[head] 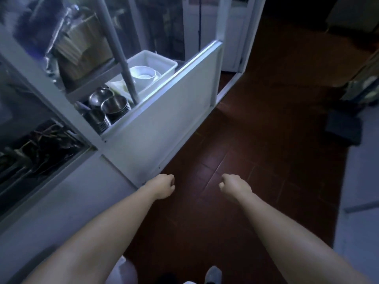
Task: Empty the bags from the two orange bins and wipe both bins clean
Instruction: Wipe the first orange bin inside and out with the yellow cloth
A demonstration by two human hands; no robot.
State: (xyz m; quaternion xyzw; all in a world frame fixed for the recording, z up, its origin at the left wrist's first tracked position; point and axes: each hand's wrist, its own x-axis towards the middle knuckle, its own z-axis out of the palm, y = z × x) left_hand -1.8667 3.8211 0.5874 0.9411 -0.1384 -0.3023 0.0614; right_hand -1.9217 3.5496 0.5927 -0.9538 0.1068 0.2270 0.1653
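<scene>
Both arms extended over red tiled floor [256, 152]. Left hand [164, 186] and right hand [233, 186] — fingers loosely curled, nothing held. Orange bins not in view. Left: glazed white cabinet [164, 119] w/ steel bowls [112, 103], white tub [151, 62].

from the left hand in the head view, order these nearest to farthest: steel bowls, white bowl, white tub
From the left hand:
1. steel bowls, stacked low behind the glass, up and left
2. white bowl, beyond them, at the tub's near end
3. white tub, stretching farthest back
</scene>
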